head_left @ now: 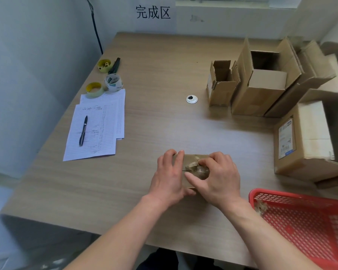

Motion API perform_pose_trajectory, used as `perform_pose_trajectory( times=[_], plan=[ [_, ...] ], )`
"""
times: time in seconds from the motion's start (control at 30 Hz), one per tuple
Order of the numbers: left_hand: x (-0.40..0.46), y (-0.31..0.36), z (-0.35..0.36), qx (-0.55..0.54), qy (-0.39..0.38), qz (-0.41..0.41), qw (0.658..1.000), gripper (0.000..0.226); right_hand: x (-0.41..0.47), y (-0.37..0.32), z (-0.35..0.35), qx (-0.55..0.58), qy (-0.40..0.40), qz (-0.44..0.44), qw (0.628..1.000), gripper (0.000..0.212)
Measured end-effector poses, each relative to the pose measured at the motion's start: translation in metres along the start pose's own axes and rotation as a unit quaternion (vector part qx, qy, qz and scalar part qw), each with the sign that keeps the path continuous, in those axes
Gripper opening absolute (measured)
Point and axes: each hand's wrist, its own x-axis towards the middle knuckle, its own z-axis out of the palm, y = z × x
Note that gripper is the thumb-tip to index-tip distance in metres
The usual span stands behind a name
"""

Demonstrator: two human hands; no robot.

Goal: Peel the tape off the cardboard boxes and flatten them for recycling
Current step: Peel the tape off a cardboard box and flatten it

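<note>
A person's right hand [218, 175] pinches a crumpled strip of tape [196, 166] between thumb and curled fingers on top of a small cardboard box [189, 159], which sits on the near middle of a wooden table [156, 121]. The left hand [169, 177] grips the box's left end, fingers curled over its far edge to hold it down. Just to the right, at the table's near corner, a red plastic basket [304, 221] holds a wad of tape scrap [261, 206] against its left rim. Beyond it, along the right side, stands a large box with a shipping label [304, 141], and farther back a cluster of open boxes [261, 82] stand upright with flaps raised. A round cable grommet [191, 99] is set into the table's centre. On the left lie lined sheets of paper [98, 125] with a black pen [83, 131] on top, and behind them rolls of tape [113, 82]. A paper sign [153, 12] hangs on the far wall.
</note>
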Motion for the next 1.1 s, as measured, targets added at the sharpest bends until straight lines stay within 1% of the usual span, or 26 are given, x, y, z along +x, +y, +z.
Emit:
perform_pose_trajectory(
  times=[0.07,0.13,0.2,0.27,0.3,0.33,0.37,0.4,0.43,0.5,0.57,0.6,0.63,0.67,0.7,0.73,0.77,0.8,0.83,0.87,0.9,0.93,0.97,1.0,1.03,1.1],
  plan=[
    [0.0,0.0,0.001,-0.001,0.029,0.009,1.0,0.117,-0.003,0.003,0.003,-0.01,-0.002,-0.014,1.0,0.053],
    [0.0,-0.001,0.003,-0.004,0.049,0.008,0.999,0.114,-0.003,0.008,0.006,-0.012,0.015,-0.028,0.999,0.041],
    [0.001,-0.002,0.004,-0.005,0.054,0.008,0.999,0.115,-0.001,0.011,0.007,-0.008,0.03,-0.048,0.998,0.029],
    [0.001,-0.002,0.002,-0.013,0.053,0.007,0.999,0.115,0.002,0.017,0.005,0.015,0.031,-0.04,0.999,0.029],
    [0.002,-0.003,0.001,-0.017,0.053,0.007,0.998,0.115,0.004,0.018,0.0,0.038,0.029,-0.005,0.999,0.029],
    [0.003,-0.003,-0.001,-0.02,0.055,0.006,0.998,0.115,0.007,0.023,-0.004,0.064,0.022,0.052,0.996,0.029],
    [0.003,-0.003,-0.002,-0.023,0.058,0.002,0.998,0.115,0.01,0.026,-0.011,0.094,0.013,0.125,0.988,0.028],
    [0.003,-0.003,-0.004,-0.027,0.058,-0.003,0.998,0.114,0.013,0.029,-0.018,0.141,0.009,0.201,0.969,0.027],
    [0.004,-0.002,-0.005,-0.027,0.057,-0.006,0.998,0.114,0.016,0.031,-0.024,0.213,0.007,0.275,0.937,0.027],
    [0.005,0.002,-0.006,-0.022,0.052,-0.01,0.998,0.114,0.023,0.037,-0.032,0.377,0.008,0.4,0.835,0.029],
    [0.007,0.005,-0.007,-0.023,0.045,-0.021,0.999,0.115,0.03,0.044,-0.038,0.501,0.009,0.476,0.723,0.026],
    [0.007,0.006,-0.007,-0.023,0.043,-0.025,0.998,0.115,0.032,0.048,-0.039,0.542,0.012,0.506,0.671,0.023],
    [0.008,0.006,-0.008,-0.02,0.043,-0.024,0.999,0.115,0.033,0.051,-0.04,0.57,0.01,0.526,0.631,0.02],
    [0.008,0.006,-0.008,-0.015,0.041,-0.021,0.999,0.115,0.032,0.053,-0.039,0.585,0.008,0.538,0.607,0.019],
    [0.008,0.006,-0.008,-0.007,0.04,-0.015,0.999,0.115,0.031,0.054,-0.039,0.587,0.005,0.547,0.596,0.018],
    [0.008,0.005,-0.008,0.002,0.037,-0.011,0.999,0.115,0.03,0.056,-0.038,0.582,0.006,0.554,0.595,0.018],
    [0.007,0.004,-0.008,0.012,0.034,-0.009,0.999,0.115,0.03,0.056,-0.037,0.575,0.004,0.559,0.598,0.02],
    [0.008,0.004,-0.008,0.024,0.028,-0.01,0.999,0.115,0.03,0.056,-0.038,0.562,0.001,0.558,0.611,0.025],
    [0.008,0.002,-0.008,0.037,0.019,-0.015,0.999,0.114,0.031,0.054,-0.039,0.538,-0.005,0.549,0.64,0.032],
    [0.008,0.0,-0.007,0.05,0.005,-0.023,0.998,0.113,0.032,0.051,-0.039,0.492,-0.016,0.523,0.696,0.04],
    [0.008,-0.001,-0.007,0.06,-0.008,-0.031,0.998,0.112,0.031,0.047,-0.039,0.423,-0.039,0.477,0.769,0.048],
    [0.008,-0.003,-0.006,0.064,-0.015,-0.036,0.997,0.112,0.029,0.043,-0.037,0.333,-0.072,0.422,0.84,0.056],
    [0.009,-0.003,-0.005,0.064,-0.018,-0.036,0.997,0.111,0.026,0.038,-0.036,0.228,-0.11,0.369,0.894,0.061],
    [0.009,-0.002,-0.004,0.063,-0.018,-0.034,0.997,0.111,0.022,0.036,-0.033,0.137,-0.14,0.327,0.925,0.061],
    [0.01,-0.002,-0.003,0.062,-0.019,-0.032,0.997,0.11,0.018,0.034,-0.03,0.083,-0.153,0.299,0.938,0.059],
    [0.012,0.0,-0.002,0.064,-0.022,-0.033,0.997,0.109,0.009,0.037,-0.021,0.045,-0.143,0.256,0.955,0.047]
  ],
)
